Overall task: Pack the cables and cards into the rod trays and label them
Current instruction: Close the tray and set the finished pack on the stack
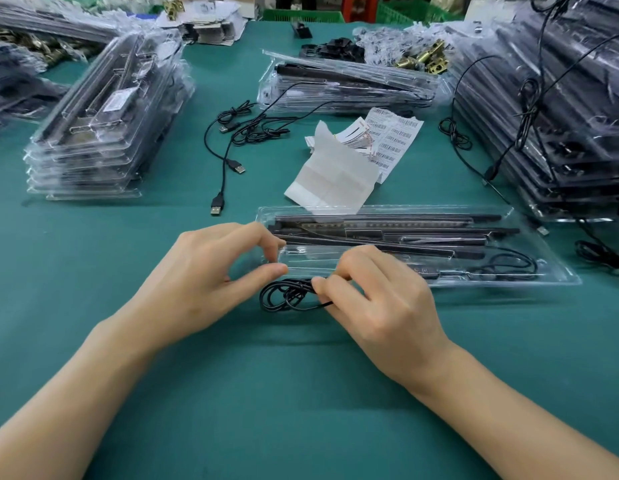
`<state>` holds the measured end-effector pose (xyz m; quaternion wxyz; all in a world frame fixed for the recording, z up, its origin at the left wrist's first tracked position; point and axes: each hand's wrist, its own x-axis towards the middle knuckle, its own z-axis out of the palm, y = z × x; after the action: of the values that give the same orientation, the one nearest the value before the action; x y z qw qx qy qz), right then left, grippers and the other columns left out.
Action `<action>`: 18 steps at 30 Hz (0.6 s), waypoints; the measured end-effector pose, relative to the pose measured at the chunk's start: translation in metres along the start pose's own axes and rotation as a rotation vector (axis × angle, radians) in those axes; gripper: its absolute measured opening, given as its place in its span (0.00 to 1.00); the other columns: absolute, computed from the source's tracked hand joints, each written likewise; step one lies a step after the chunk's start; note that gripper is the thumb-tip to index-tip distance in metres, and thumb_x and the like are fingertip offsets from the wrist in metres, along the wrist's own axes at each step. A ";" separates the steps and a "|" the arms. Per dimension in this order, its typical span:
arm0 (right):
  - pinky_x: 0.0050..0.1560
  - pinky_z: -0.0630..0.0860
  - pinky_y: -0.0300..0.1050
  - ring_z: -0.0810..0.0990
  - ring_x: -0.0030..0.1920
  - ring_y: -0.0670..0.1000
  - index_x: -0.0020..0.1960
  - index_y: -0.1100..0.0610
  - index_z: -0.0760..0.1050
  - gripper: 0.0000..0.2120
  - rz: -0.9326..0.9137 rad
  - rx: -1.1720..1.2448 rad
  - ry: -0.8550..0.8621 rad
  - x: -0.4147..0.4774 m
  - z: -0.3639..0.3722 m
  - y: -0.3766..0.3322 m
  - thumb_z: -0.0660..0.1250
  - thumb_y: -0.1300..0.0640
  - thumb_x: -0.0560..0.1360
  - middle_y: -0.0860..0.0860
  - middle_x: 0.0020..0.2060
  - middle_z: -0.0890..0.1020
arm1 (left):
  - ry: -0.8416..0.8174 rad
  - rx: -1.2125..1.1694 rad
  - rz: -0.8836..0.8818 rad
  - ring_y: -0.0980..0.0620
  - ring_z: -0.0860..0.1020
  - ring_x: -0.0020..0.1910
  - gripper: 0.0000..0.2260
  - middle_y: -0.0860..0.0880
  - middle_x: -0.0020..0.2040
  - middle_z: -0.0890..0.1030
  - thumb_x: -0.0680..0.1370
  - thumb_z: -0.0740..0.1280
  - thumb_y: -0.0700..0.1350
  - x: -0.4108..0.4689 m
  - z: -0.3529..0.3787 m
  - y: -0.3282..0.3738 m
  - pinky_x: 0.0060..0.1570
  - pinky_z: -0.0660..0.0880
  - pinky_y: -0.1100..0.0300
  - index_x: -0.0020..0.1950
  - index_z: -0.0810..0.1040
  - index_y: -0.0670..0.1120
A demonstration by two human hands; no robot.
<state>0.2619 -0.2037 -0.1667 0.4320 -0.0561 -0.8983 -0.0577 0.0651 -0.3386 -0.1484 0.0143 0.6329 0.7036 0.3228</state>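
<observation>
Left hand (197, 271) fingers pinch the tray (509, 213) corner, right hand (381, 306) fingers the coiled cable (284, 296); label sheet (394, 140) print unreadable.

I can read no text anywhere in this view. The closest thing is the sheet of barcode stickers (394, 140) lying on the worktop (301, 393). It shows rows of black bars with lines of small print under them, but the characters are too small and blurred to make out. Just beside it, the fanned white cards (356, 135) carry red marks and dark print, which are equally illegible. On the left stack of trays (86, 168), the top tray bears a small white label (115, 100) with grey print, which I cannot read either.
</observation>
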 end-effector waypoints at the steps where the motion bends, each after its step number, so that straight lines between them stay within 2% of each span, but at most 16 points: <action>1: 0.30 0.71 0.47 0.71 0.32 0.55 0.32 0.60 0.74 0.15 0.007 -0.003 -0.011 0.000 0.000 0.000 0.76 0.73 0.67 0.53 0.31 0.73 | -0.007 0.006 0.003 0.60 0.81 0.53 0.08 0.62 0.55 0.83 0.80 0.65 0.60 0.000 0.000 -0.001 0.41 0.76 0.66 0.49 0.73 0.58; 3: 0.27 0.68 0.46 0.70 0.30 0.54 0.32 0.59 0.74 0.14 0.000 -0.027 -0.046 -0.001 0.000 -0.001 0.76 0.73 0.66 0.53 0.30 0.73 | -0.025 0.023 0.018 0.60 0.81 0.53 0.08 0.61 0.56 0.83 0.80 0.65 0.60 -0.001 0.000 -0.001 0.40 0.76 0.66 0.49 0.73 0.57; 7: 0.28 0.68 0.45 0.72 0.32 0.53 0.33 0.57 0.76 0.13 -0.058 -0.074 -0.115 -0.001 0.001 0.000 0.75 0.71 0.67 0.51 0.33 0.75 | -0.033 0.036 0.031 0.58 0.81 0.56 0.10 0.60 0.57 0.83 0.81 0.64 0.60 -0.003 0.001 -0.001 0.49 0.81 0.52 0.51 0.72 0.55; 10: 0.29 0.69 0.44 0.74 0.33 0.53 0.35 0.57 0.77 0.12 -0.073 -0.050 -0.128 0.000 0.001 0.001 0.73 0.71 0.69 0.52 0.39 0.81 | -0.033 0.014 -0.015 0.60 0.81 0.57 0.12 0.62 0.59 0.82 0.80 0.64 0.62 -0.005 0.002 -0.001 0.52 0.81 0.55 0.52 0.70 0.55; 12: 0.29 0.70 0.45 0.74 0.34 0.54 0.35 0.57 0.77 0.12 -0.088 -0.017 -0.125 0.000 0.001 0.003 0.72 0.72 0.69 0.53 0.41 0.82 | -0.027 0.027 -0.026 0.59 0.81 0.56 0.13 0.61 0.58 0.83 0.80 0.63 0.64 -0.006 0.003 0.001 0.48 0.78 0.64 0.52 0.69 0.56; 13: 0.29 0.71 0.46 0.74 0.34 0.54 0.36 0.57 0.77 0.12 -0.099 -0.003 -0.125 0.000 0.002 0.004 0.71 0.73 0.68 0.54 0.42 0.82 | -0.019 0.029 -0.036 0.59 0.81 0.56 0.13 0.61 0.58 0.83 0.79 0.62 0.65 -0.007 0.003 0.002 0.47 0.77 0.64 0.51 0.69 0.56; 16: 0.30 0.72 0.47 0.74 0.34 0.54 0.35 0.58 0.78 0.11 -0.093 0.027 -0.109 0.001 0.003 0.007 0.72 0.73 0.68 0.54 0.41 0.82 | 0.008 0.008 -0.064 0.60 0.81 0.56 0.13 0.62 0.58 0.83 0.79 0.63 0.65 -0.007 0.005 0.005 0.53 0.81 0.54 0.51 0.68 0.57; 18: 0.30 0.73 0.47 0.75 0.34 0.54 0.36 0.59 0.78 0.10 -0.084 0.049 -0.089 0.001 0.004 0.007 0.74 0.72 0.69 0.54 0.40 0.82 | 0.031 -0.003 -0.068 0.60 0.82 0.55 0.12 0.62 0.58 0.83 0.79 0.64 0.64 -0.007 0.005 0.007 0.55 0.81 0.52 0.51 0.68 0.58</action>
<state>0.2589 -0.1957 -0.1681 0.3901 -0.0101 -0.9193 -0.0510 0.0749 -0.3427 -0.1515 0.0152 0.6036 0.7244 0.3327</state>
